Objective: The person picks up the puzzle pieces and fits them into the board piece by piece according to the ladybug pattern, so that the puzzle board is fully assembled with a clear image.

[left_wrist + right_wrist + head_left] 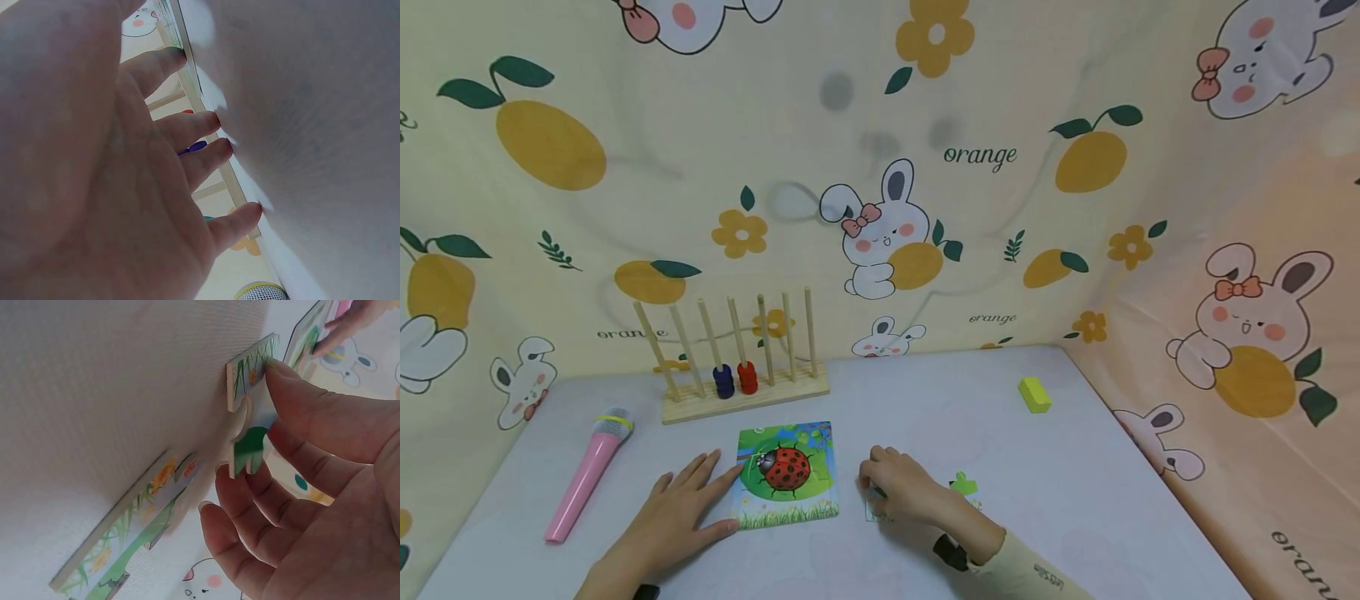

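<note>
A square ladybug puzzle lies on the white table, green with grass along its lower edge. My left hand rests beside it with fingers spread, index finger and thumb at its left edge. In the left wrist view, the fingertips of that hand rest on the tabletop. To the puzzle's right, my right hand pinches a puzzle piece showing grass and a dark green patch, between thumb and fingers. Another grassy puzzle piece lies near it, partly hidden under the right forearm in the head view.
Behind the puzzle stands a wooden peg rack with dark blue rings and red rings on two pegs. A pink toy microphone lies at the left. A yellow block sits at the back right. Printed cloth hangs behind the table.
</note>
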A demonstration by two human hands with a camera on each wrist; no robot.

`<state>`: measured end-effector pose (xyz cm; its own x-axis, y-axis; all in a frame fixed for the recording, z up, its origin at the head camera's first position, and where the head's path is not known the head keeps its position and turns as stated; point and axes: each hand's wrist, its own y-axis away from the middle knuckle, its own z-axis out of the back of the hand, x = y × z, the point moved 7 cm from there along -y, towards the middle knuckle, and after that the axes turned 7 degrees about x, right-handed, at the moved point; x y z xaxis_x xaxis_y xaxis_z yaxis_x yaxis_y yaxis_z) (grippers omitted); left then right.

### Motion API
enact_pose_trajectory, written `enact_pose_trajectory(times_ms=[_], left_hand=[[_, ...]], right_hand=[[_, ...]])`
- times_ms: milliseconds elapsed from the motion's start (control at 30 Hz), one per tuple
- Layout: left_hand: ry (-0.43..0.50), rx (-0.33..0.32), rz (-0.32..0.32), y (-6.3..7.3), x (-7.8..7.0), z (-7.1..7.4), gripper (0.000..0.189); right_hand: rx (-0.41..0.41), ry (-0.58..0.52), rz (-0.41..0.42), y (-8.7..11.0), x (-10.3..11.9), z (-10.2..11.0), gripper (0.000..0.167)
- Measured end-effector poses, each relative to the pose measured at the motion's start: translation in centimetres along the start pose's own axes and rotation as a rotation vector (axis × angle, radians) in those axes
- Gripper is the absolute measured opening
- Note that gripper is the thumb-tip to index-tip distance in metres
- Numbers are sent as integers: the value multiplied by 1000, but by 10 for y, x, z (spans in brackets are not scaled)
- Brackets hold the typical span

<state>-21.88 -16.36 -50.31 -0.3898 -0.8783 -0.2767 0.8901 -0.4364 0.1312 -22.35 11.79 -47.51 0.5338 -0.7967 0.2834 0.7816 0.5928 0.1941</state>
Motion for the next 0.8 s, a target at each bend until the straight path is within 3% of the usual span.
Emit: enact_pose_trajectory(times_ms=[500, 800], left_hand=[[6, 0, -4, 0, 0, 0, 83], [2, -4, -8, 0, 1, 0, 83]], right_hand=[[20, -120, 41, 3, -2, 1, 33], [11, -170, 88, 2, -1, 1, 27]])
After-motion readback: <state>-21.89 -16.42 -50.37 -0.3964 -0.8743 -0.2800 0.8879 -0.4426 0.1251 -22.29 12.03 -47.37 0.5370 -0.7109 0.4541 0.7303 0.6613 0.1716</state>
